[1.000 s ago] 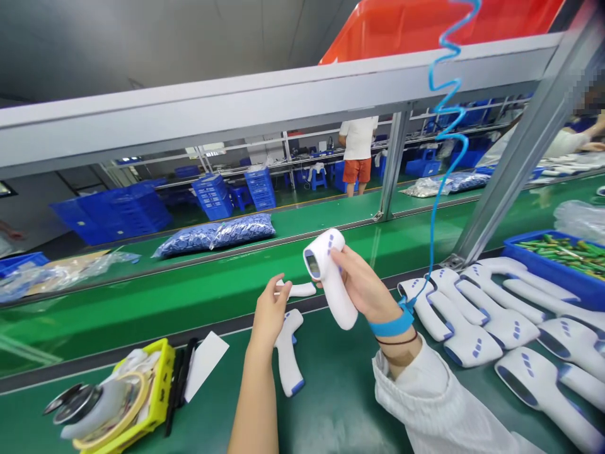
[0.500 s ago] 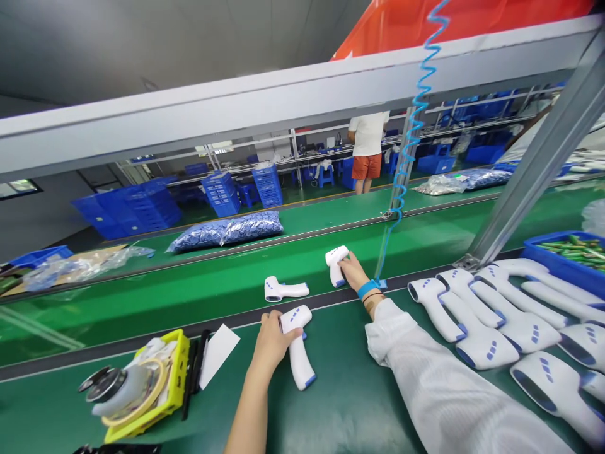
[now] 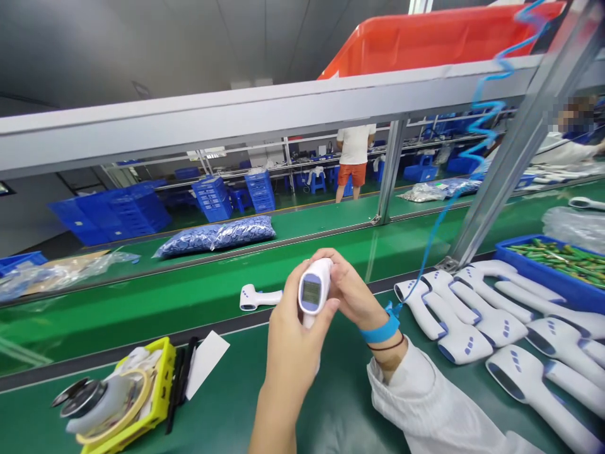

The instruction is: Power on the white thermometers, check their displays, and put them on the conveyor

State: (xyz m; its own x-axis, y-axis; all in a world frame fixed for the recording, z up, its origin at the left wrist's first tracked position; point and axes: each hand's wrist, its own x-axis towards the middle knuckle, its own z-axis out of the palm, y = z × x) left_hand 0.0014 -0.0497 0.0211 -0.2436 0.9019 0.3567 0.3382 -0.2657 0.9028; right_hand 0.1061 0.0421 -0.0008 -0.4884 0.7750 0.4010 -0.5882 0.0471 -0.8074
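A white handheld thermometer (image 3: pixel 313 289) with a small grey screen facing me is raised above the green bench. My left hand (image 3: pixel 293 334) is wrapped round its handle from below. My right hand (image 3: pixel 350 291), with a blue wrist strap (image 3: pixel 384 329), closes on its head from the right. A second white thermometer (image 3: pixel 258 297) lies on the green conveyor belt (image 3: pixel 142 302) just beyond, to the left of my hands.
Several white thermometers (image 3: pixel 477 321) lie in a row at the right, by a blue tray of green parts (image 3: pixel 558 261). A yellow basket with tape rolls (image 3: pixel 125 397) sits at the left. A blue coiled cord (image 3: pixel 477 132) hangs from the frame. A person stands far behind.
My right hand left a thermometer on the belt and came back. My left hand lifted the thermometer from the bench; both hands now hold it up. The belt's thermometer moved left.
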